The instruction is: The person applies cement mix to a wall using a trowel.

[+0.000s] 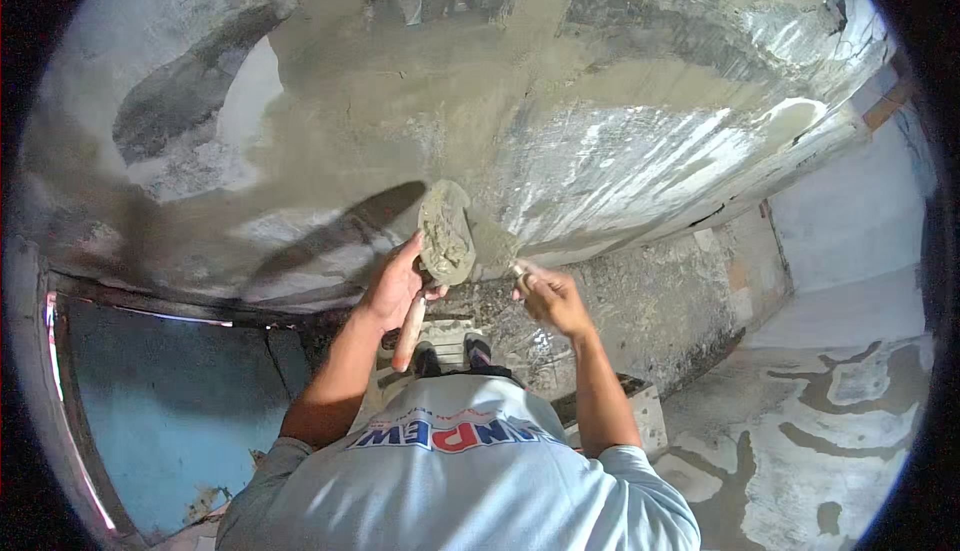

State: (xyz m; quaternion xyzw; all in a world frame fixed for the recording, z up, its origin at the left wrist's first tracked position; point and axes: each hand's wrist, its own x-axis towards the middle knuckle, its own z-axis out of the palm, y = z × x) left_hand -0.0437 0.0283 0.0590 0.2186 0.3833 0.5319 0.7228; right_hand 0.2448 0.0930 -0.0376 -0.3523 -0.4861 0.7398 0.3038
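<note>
My left hand point(393, 286) is closed around the lower part of a round-bladed trowel point(455, 269), thumb along one edge and fingers underneath. Its wooden, orange-tipped handle point(409, 335) points down toward my body. A heap of wet grey mortar point(445, 236) covers the blade. In my right hand point(553, 301) is the handle of a smaller pointing trowel point(492, 244). Mortar coats its blade, which sits right beside the loaded one; I cannot tell whether the two touch. Just beyond both tools rises the wall point(400, 101), smeared with damp mortar and bare white patches.
My feet point(478, 349) stand on a pale slatted surface point(446, 334) below the hands. Rough, mortar-splashed ground point(640, 301) spreads to the right. A pale box-like object point(648, 413) is near my right elbow. At left is a blue panel point(170, 401) in a dark frame.
</note>
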